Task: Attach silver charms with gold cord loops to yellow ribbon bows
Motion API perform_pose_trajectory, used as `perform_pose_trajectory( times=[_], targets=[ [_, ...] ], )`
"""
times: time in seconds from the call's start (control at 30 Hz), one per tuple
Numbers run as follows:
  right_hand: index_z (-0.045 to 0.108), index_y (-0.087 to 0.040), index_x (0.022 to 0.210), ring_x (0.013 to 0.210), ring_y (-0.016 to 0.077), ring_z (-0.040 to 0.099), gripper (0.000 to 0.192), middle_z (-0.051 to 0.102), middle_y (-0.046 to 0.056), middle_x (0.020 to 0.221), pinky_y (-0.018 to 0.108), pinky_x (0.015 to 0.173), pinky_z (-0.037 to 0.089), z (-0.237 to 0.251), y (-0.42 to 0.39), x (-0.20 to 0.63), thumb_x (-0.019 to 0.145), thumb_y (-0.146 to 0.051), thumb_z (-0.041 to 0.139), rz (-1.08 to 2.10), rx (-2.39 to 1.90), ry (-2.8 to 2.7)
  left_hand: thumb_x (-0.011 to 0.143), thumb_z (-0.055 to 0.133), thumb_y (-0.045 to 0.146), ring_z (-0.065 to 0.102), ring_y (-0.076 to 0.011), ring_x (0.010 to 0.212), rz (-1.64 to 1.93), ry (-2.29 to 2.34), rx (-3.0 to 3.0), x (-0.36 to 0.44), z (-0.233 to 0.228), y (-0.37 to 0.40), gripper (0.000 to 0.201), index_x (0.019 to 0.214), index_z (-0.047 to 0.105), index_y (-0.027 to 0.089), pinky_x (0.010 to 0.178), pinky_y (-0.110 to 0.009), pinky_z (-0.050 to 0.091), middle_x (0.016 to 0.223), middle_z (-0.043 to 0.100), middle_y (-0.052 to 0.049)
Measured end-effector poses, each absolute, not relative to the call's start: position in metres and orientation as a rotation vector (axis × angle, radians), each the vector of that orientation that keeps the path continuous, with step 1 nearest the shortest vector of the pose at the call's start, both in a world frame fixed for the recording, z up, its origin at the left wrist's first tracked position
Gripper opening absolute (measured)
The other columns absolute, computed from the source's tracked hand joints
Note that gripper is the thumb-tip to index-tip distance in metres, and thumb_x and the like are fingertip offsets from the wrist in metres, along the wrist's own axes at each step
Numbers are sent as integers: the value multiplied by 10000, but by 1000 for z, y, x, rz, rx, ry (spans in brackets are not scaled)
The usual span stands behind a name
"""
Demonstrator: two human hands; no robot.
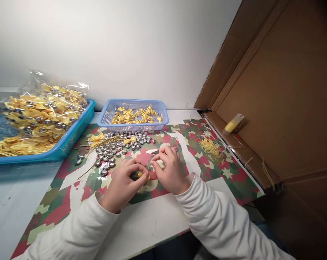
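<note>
My left hand (127,182) is closed, with thumb and forefinger pinching a small yellow ribbon bow (140,174); fingers cover most of it. Close beside it, my right hand (168,169) pinches a thin yellowish thread (149,165) that runs toward the bow. Just beyond the right fingers lies a tool with a dark blade (154,152), partly hidden by the hand. Many shiny silver bells or beads (109,156) are spread behind the left hand. On them rest a loose yellow bow (129,140) and a bundle of gold cords (98,164).
A blue basket (133,127) at the back holds yellow bows. Left of it, a larger blue basket (57,153) carries a clear bag of bows (44,108). Thread scraps (210,148) lie at right, near a yellow-filled tube (233,124) and a cardboard wall (282,94).
</note>
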State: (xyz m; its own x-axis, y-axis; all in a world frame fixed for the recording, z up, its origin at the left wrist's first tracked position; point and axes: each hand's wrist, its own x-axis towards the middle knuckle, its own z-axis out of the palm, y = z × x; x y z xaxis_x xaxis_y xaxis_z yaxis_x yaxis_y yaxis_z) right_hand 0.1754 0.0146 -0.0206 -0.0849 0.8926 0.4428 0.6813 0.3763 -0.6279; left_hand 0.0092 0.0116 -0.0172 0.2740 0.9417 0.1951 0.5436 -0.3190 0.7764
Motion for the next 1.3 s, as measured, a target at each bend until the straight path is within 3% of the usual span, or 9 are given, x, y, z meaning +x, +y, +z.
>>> perform_pose_trajectory(
  times=[0.33,0.53,0.73,1.0,1.3],
  targets=[
    [630,-195,795,886,198,499,91,552,40,903,343,786,346,-22,14,177,867,-159,588,249,-1344,-1852,810,597,405,584,-254,860,839,1275,1892,9,-15,13,267,641,680,216,799,-364,439,848,665,-70],
    [643,-197,772,903,196,509,81,569,30,876,354,798,325,-23,12,174,851,-196,624,247,-1293,-1948,754,695,373,566,-193,804,1096,1134,1402,10,-14,10,208,640,694,199,680,-276,464,834,598,-40],
    [657,-191,778,856,174,513,69,559,20,851,337,773,313,-26,9,171,836,-187,622,142,-1160,-1866,680,785,353,555,-186,781,1224,1192,1223,12,-13,10,148,647,759,212,711,-290,468,749,619,-25],
    [662,-195,796,875,181,517,115,572,33,886,350,787,302,-25,10,174,880,-209,585,85,-1150,-1913,719,758,324,611,-200,714,1305,1226,1464,11,-17,11,91,730,797,242,654,-331,484,724,687,-29],
    [651,-202,857,930,198,498,133,596,52,968,360,830,295,-21,10,177,923,-226,539,151,-1245,-2100,808,681,242,559,-174,659,1337,1256,2183,2,-18,12,95,765,764,224,636,-311,457,691,708,-9]
  ],
)
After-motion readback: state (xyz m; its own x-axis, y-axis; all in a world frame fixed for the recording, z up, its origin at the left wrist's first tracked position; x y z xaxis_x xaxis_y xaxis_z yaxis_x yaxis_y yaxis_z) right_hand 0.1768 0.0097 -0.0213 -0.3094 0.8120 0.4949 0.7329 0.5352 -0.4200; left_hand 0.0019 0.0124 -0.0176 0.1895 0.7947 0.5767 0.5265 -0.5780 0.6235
